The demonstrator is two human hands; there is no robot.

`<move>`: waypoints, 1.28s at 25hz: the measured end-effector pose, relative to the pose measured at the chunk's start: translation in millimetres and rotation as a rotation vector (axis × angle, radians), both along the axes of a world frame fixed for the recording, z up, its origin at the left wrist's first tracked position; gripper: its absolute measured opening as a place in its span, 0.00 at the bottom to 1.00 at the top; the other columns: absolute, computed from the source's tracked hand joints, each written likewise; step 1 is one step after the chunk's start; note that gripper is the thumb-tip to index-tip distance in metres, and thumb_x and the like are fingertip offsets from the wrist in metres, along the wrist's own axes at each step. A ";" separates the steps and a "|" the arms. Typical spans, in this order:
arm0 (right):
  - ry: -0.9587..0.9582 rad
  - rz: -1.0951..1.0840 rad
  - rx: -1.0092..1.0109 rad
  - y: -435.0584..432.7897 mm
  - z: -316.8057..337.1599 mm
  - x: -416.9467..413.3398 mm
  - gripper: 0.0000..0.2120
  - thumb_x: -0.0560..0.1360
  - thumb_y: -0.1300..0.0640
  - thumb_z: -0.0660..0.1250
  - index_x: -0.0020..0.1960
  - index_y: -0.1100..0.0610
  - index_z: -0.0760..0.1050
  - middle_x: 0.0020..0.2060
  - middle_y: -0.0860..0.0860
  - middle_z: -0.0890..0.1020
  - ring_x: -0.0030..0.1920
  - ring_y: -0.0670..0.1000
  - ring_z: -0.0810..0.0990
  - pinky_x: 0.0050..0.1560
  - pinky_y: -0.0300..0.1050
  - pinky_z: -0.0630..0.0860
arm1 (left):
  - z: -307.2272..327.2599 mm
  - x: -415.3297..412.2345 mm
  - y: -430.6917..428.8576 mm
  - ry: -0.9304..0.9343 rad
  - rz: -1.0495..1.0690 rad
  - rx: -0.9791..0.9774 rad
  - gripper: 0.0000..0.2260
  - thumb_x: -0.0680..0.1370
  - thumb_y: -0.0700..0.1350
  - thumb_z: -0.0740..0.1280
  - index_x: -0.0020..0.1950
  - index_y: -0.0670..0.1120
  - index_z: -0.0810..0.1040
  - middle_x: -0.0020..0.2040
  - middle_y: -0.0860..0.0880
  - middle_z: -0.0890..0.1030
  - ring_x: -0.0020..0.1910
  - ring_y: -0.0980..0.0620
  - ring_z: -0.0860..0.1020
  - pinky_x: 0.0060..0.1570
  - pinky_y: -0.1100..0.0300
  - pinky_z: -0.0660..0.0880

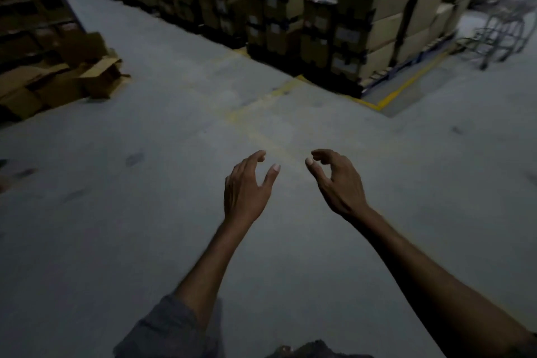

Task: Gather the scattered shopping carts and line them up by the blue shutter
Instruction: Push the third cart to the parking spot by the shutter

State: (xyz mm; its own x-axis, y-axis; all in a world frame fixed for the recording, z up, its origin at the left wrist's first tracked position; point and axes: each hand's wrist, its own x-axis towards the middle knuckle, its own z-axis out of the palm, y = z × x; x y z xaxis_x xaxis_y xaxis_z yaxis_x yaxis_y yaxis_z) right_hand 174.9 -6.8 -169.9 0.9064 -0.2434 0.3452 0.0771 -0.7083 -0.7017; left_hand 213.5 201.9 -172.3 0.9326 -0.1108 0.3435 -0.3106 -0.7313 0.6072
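**Shopping cart (505, 23) parked way off at the top right, nothing touching it**

So the shopping cart sits at the far upper right edge of the view, just past the corner of the stacked cartons (374, 23), and it's well apart from both hands. It's pretty blurry, mostly a wire frame and legs. I count one for sure, but I can't tell if more are nested behind it.

Two hands are in view, both stretched out ahead over the grey floor (145, 212).

- Left hand (247, 192): the fingers (255, 158) are loosely curled, with the thumb sticking out sideways and a wide gap between them. It holds nothing.
- Right hand (340, 183): much the same. Its fingers (325, 154) hook over, the thumb points toward the other hand, and it grips nothing either.

The two thumbs are near each other but not touching.

Other stuff: a yellow line (406, 87) is painted on the floor around the carton stack. A messy pile of loose cardboard boxes (96, 75) lies on the left in front of a dark shelving rack (29, 9). A grey sleeve (168, 328) is pushed up on the left arm.
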 end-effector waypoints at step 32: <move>-0.068 -0.439 0.082 -575.1 14.4 159.0 0.20 0.78 0.35 0.64 0.65 0.45 0.76 0.58 0.40 0.81 0.55 0.42 0.78 0.55 0.52 0.78 | 17.9 269.6 -619.0 -0.158 -0.563 0.048 0.28 0.79 0.54 0.70 0.78 0.57 0.66 0.76 0.54 0.70 0.73 0.51 0.68 0.67 0.49 0.68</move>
State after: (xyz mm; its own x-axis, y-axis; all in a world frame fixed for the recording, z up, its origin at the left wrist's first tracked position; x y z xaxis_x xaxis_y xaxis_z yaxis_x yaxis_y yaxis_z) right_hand 334.0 -581.9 -155.4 0.6868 -0.6292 0.3640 -0.1706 -0.6263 -0.7607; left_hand 483.1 -417.0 -154.4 0.6635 -0.5931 0.4560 -0.7433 -0.4533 0.4920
